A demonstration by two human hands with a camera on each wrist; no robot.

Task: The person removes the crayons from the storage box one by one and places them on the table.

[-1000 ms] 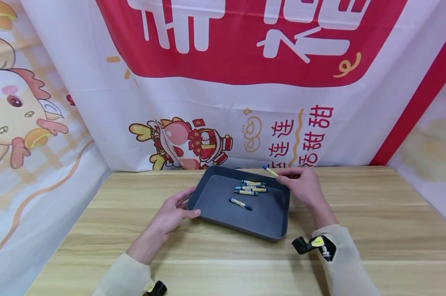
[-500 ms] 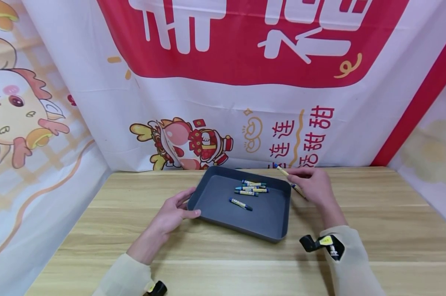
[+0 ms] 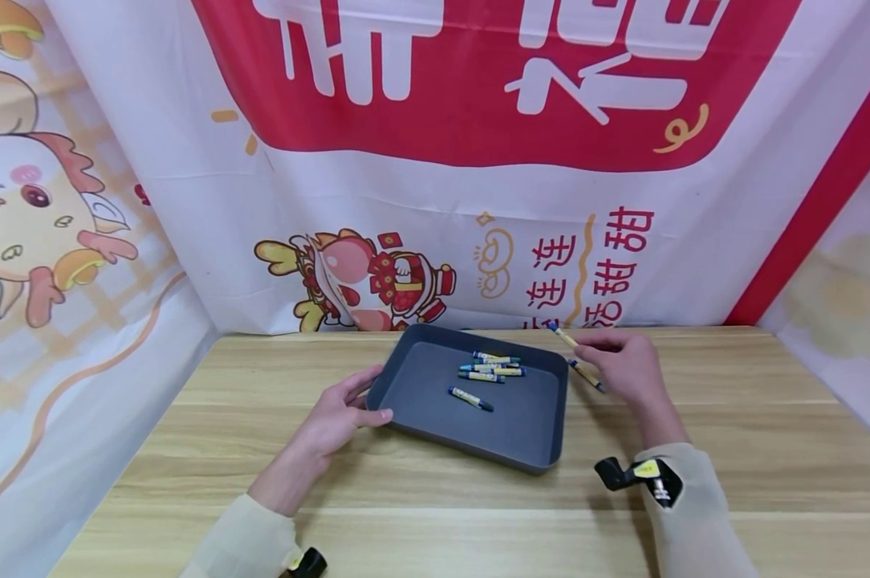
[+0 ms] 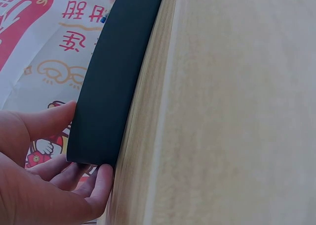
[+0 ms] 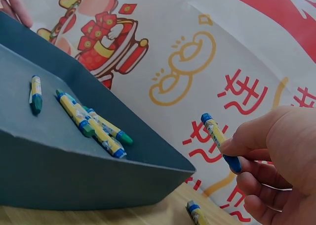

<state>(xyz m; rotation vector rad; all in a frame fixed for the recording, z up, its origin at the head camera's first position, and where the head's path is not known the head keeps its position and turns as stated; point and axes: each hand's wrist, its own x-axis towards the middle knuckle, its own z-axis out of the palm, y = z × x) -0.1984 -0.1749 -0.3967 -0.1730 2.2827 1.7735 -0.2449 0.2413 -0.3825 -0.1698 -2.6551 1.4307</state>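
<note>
Sleeves nearest, over wooden table. Left hand clamped on tray at near left corner. Inside, lone crayon lies apart from crayon cluster, overlapping, perhaps five, hard to count. Loose crayon on table, just beside tray's right edge. Right hand pinches tilted crayon between thumb and fingers, raised off table. Printed cloth hangs behind.
</note>
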